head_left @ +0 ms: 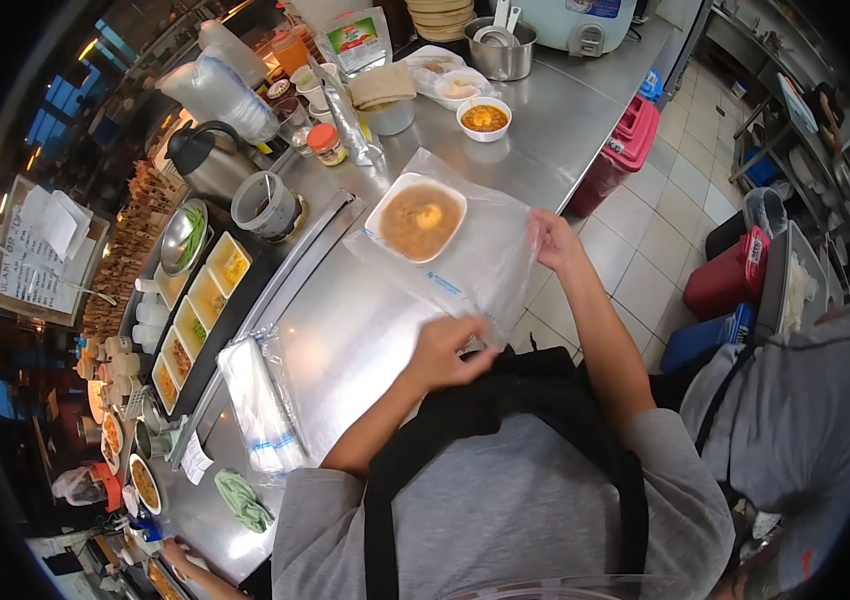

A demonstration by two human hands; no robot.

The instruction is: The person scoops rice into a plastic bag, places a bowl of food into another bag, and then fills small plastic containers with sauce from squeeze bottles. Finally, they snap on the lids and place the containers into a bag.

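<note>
A white bowl [376,222] of brownish soup with a yellow, egg-like piece on top sits on the steel counter inside a clear plastic bag [490,245]. The bag has blue print near its lower side, and its mouth faces my body. My right hand [552,240] pinches the bag's right corner and lifts it off the counter. At the bag's near edge, my left hand [453,352] is slightly blurred, its fingers curled around the film. A stack of flat plastic bags [260,405] lies left of my left forearm.
A small bowl of orange food [485,120] and a steel pot [501,58] stand at the back. Condiment trays [207,300], a thermos [213,160] and a green cloth [242,502] line the left. Another person [795,420] is at right, near red bins [727,280].
</note>
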